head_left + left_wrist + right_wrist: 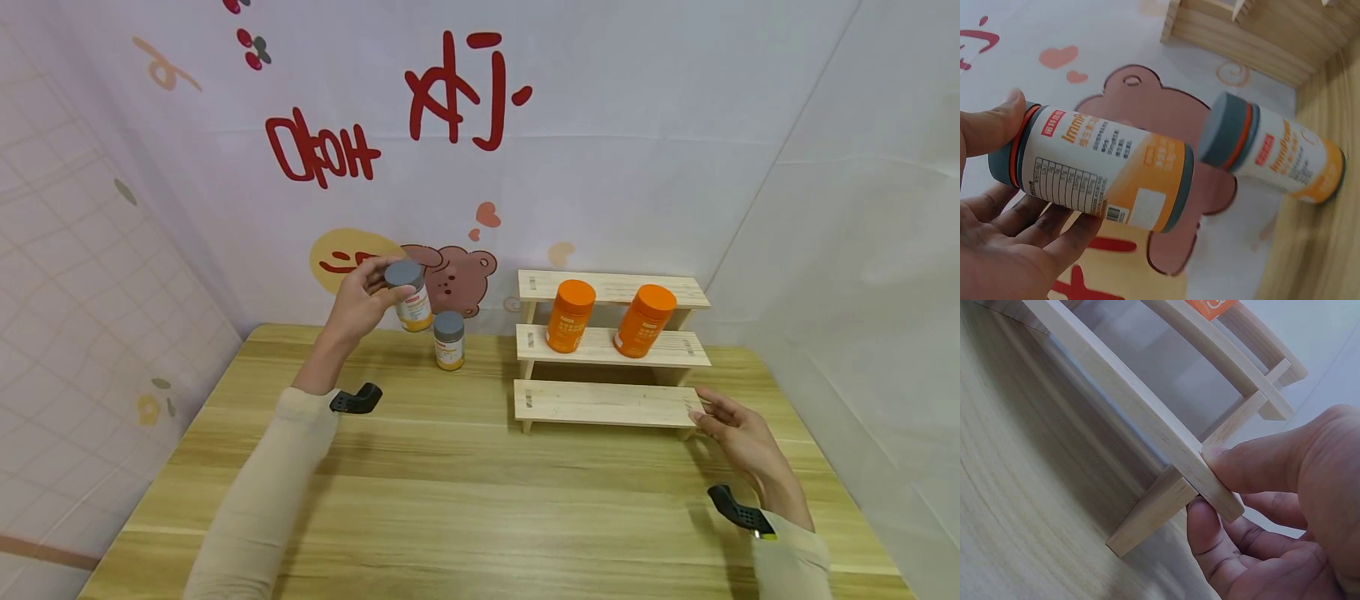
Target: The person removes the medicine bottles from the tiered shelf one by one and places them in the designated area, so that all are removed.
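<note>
Wood-grain table (450, 500), grey-lidded jar (450, 343) standing on it, three-tier wooden rack (607, 403), two orange jars (572, 317) (646, 322) on its middle tier

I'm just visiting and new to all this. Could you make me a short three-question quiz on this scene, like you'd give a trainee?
1. How many orange jars stand on the middle shelf?
2. True or false: the right hand pinches one end of the bottom shelf.
3. Fill in: the left hand grips a jar with a ____ lid.

Key: 1. Two. 2. True. 3. Grey.
</note>
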Demonstrator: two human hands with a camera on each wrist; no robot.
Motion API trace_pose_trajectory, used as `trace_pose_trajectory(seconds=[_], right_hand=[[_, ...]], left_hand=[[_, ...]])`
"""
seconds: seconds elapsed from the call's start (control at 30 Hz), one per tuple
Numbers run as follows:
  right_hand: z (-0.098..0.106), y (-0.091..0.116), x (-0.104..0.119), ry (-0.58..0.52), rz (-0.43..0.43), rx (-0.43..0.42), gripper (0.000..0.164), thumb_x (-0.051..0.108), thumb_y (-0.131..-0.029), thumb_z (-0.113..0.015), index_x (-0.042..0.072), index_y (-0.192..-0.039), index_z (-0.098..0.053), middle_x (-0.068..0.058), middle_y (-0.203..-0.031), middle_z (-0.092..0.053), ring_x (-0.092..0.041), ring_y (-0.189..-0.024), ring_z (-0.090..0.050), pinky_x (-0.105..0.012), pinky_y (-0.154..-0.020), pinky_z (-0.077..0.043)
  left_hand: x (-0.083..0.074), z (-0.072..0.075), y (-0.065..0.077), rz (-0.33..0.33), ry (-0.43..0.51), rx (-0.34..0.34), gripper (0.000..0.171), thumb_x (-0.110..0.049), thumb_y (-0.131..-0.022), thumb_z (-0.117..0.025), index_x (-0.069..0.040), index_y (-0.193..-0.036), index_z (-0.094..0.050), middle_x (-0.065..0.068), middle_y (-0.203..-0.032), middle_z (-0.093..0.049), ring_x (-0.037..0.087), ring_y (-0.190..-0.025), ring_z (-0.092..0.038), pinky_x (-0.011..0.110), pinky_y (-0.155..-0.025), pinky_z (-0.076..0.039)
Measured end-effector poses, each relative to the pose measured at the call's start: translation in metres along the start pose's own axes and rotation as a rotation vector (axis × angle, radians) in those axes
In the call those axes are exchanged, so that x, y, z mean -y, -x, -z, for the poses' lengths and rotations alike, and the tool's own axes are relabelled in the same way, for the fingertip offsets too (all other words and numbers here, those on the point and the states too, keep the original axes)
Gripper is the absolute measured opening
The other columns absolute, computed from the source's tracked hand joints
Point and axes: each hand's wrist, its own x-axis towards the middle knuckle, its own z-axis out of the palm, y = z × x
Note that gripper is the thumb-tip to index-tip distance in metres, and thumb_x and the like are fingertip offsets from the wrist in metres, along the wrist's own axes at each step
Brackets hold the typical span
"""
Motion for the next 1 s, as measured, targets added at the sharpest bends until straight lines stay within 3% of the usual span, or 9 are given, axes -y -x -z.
trace_pose_trajectory(seconds=[0.27,0.5,0.8,1.0], right_hand=[[0.0,0.001,0.0,0.0,0.01,-0.002,0.077,0.043,-0.103,-0.06,0.006,-0.162,-0.028,-0.017,-0.144,-0.045,0.014,-0.103,-0.052,-0.016,-0.086,-0.056],[0.001,0.0,0.001,-0.021,0.006,-0.009,0.077,0.042,-0.102,-0.062,0.007,-0.162,-0.03,0.001,-0.132,-0.052,0.013,-0.101,-0.056,-0.016,-0.087,-0.056],[0.0,0.0,0.0,-0.018,0.005,0.001,0.076,0.041,-0.104,-0.06,0.007,-0.163,-0.027,-0.016,-0.146,-0.045,0.015,-0.103,-0.053,-0.014,-0.087,-0.055],[0.0,0.0,-0.001,-0.037,0.008,0.005,0.076,0.041,-0.103,-0.06,0.008,-0.163,-0.027,-0.013,-0.144,-0.045,0.014,-0.104,-0.054,-0.015,-0.088,-0.055]], left_hand=[[0.021,0.008,0.003,0.034,-0.087,0.025,0.054,-0.02,-0.099,-0.07,-0.011,-0.149,-0.051,0.017,-0.143,-0.058,0.033,-0.139,-0.051,0.051,-0.112,-0.042],[0.045,0.011,0.003,0.048,-0.092,0.064,0.053,-0.019,-0.101,-0.068,-0.011,-0.15,-0.05,0.017,-0.146,-0.055,0.035,-0.142,-0.048,0.053,-0.115,-0.041],[0.072,0.012,0.001,0.093,-0.068,0.116,0.054,-0.015,-0.101,-0.066,-0.01,-0.152,-0.047,0.014,-0.148,-0.054,0.035,-0.142,-0.047,0.055,-0.117,-0.038],[0.085,0.012,0.002,0.115,-0.05,0.152,0.054,-0.011,-0.101,-0.065,-0.008,-0.151,-0.046,0.017,-0.146,-0.052,0.035,-0.14,-0.047,0.055,-0.118,-0.036]])
